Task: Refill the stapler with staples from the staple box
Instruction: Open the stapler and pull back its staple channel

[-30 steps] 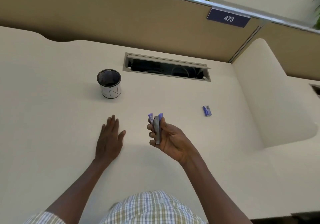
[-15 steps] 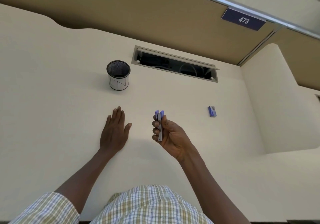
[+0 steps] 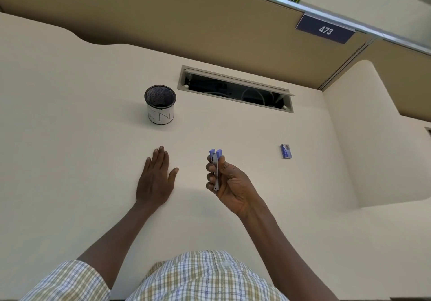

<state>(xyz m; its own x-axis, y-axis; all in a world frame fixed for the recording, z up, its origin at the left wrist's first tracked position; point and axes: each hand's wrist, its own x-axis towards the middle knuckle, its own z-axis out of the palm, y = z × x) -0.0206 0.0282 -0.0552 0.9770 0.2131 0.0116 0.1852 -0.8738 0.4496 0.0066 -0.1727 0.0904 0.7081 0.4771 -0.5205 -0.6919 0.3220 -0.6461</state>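
The stapler (image 3: pixel 215 172) is gripped edge-up in the right hand (image 3: pixel 229 182), fingers wrapped round it, raised above the tabletop (image 3: pixel 70 161). The left hand (image 3: pixel 155 179) is laid flat and spread, holding nothing. The staple box (image 3: pixel 286 151) sits well apart to the right, untouched. Opening is judged the step in hand; next, the magazine must be exposed and the box fetched.
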